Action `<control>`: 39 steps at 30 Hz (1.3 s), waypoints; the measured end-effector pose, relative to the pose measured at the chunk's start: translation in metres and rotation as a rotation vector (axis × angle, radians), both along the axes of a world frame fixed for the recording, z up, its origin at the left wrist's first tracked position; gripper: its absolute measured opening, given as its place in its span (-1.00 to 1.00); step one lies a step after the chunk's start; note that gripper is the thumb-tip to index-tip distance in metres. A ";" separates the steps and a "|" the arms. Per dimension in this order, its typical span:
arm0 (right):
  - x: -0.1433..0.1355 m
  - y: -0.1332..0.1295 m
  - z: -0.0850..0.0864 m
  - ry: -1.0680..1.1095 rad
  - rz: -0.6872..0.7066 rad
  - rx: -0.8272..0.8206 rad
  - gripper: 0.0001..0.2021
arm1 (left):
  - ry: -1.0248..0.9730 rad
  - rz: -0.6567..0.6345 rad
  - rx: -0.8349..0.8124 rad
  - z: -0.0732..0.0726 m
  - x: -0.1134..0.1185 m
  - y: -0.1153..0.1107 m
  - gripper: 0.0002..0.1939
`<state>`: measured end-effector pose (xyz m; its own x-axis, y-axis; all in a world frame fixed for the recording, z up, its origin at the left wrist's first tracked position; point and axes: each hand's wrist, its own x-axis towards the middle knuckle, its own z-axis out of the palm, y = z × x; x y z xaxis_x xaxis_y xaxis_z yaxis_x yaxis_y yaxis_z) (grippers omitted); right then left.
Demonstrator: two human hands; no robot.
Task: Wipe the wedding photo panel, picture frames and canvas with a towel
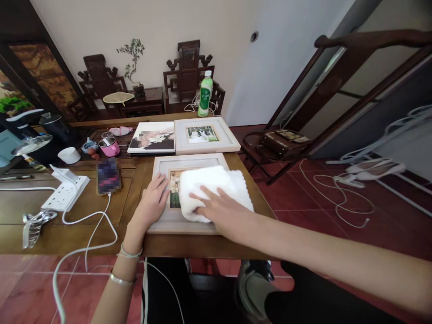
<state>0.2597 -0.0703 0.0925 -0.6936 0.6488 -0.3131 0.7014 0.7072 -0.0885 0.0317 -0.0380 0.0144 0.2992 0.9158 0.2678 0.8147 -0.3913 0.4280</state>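
A framed picture (pixel 162 226) lies flat near the front edge of the wooden table. Over its middle and right side is a folded white cloth (pixel 216 180), which hides part of the picture. My right hand (pixel 221 209) rests on the cloth with its fingers spread, pressing on it from above. On the left edge of the frame lies my left hand (pixel 155 200), its fingers stretched out and holding nothing. Behind are a second framed picture (pixel 182 141) and a photo panel (pixel 153 147), side by side.
A green bottle (pixel 205 95) stands behind the frames. To the left are a power strip (pixel 67 193) with white cables, a phone (pixel 108 175), a pink cup (pixel 110 146), a white cup (pixel 69 155) and a hair clip (pixel 35 225). A wooden chair (pixel 283 139) stands right.
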 end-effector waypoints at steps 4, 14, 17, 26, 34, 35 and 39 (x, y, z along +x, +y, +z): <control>0.011 0.054 -0.014 0.008 0.028 0.219 -0.31 | 0.018 -0.012 -0.007 0.000 -0.001 0.000 -0.58; -0.010 0.088 -0.025 -0.088 -0.140 0.337 -0.38 | 0.005 -0.011 -0.005 0.000 -0.001 0.001 -0.57; -0.022 0.042 -0.013 -0.120 -0.172 0.198 -0.36 | -0.016 0.004 0.013 -0.003 -0.001 0.001 -0.57; -0.032 -0.045 0.046 0.001 -0.017 -0.326 -0.48 | -0.020 0.006 -0.006 0.000 -0.001 -0.002 -0.56; -0.027 0.027 -0.006 -0.029 -0.058 0.101 -0.39 | 0.000 -0.007 0.003 -0.001 -0.002 -0.001 -0.58; -0.027 0.044 -0.010 -0.049 -0.069 0.149 -0.39 | -0.004 -0.008 0.009 -0.001 -0.002 0.000 -0.58; -0.037 0.102 -0.016 -0.042 -0.166 0.326 -0.45 | -0.021 -0.014 0.017 -0.001 -0.002 0.000 -0.58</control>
<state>0.2222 0.0312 0.0763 -0.5611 0.8220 -0.0969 0.8075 0.5694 0.1542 0.0292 -0.0378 0.0133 0.3060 0.9070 0.2893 0.8000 -0.4097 0.4383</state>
